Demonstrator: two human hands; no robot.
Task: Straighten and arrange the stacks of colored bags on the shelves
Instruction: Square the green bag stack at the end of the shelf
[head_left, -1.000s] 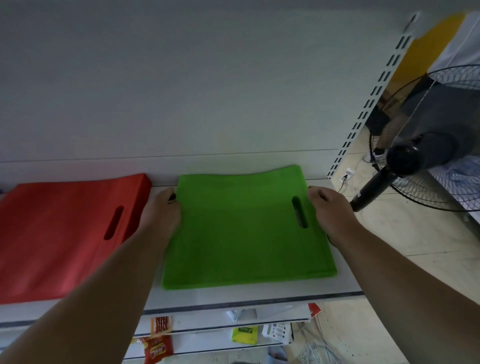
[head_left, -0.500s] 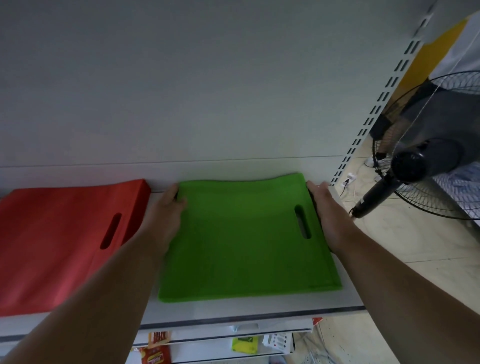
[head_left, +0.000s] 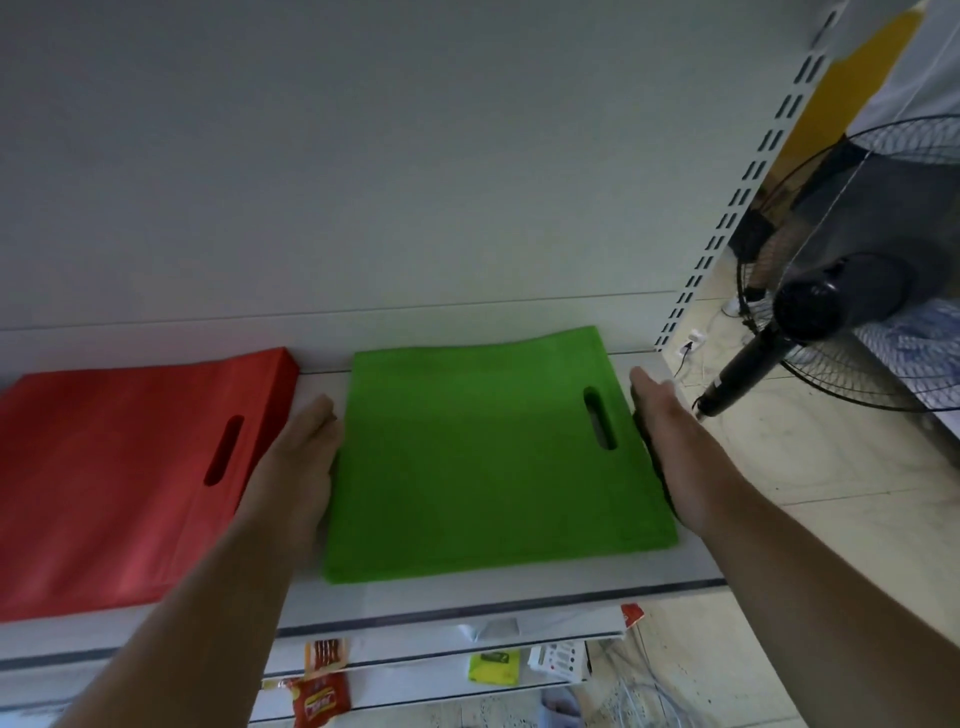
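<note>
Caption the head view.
Both hands, left and right, flank the green bag stack beside the red stack.

No text can be read anywhere. The red snack packet (head_left: 318, 702) and the yellow-green packet (head_left: 494, 667) carry print too blurred to read.

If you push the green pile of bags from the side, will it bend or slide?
The green stack looks like thin soft bags, so it would probably sag if lifted by one edge. Lying flat on the smooth white shelf, it likely slides easily. The left hand and right hand flank its sides, probably keeping the layers from shifting apart.
</note>
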